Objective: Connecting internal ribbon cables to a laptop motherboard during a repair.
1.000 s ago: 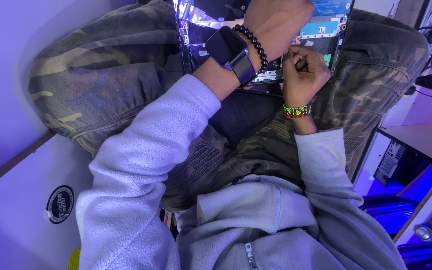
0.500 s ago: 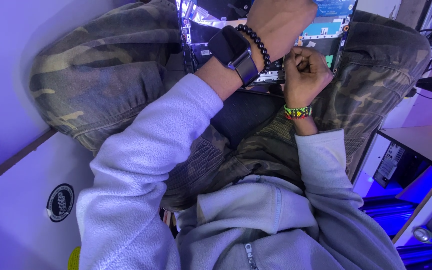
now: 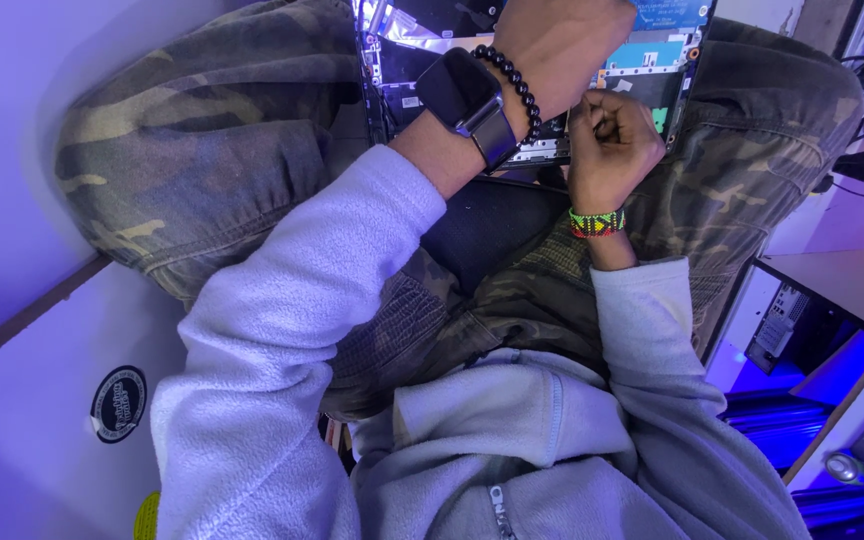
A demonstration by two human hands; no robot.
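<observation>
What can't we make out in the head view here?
- Left hand: fingers cut off by the top edge, so its grip cannot be told.
- Right hand: closed into a fist; anything inside is hidden by the fingers.
- Opened laptop on the lap: mostly covered by both hands and cropped at the top edge; its parts are too small to identify.

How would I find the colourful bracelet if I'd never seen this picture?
Start at the opened laptop lying across the camouflage trousers. Two hands work over it; look at the right hand, curled into a fist. The bracelet circles that wrist in green, yellow and red beads, unlike the left wrist's black beads and dark watch.
</observation>
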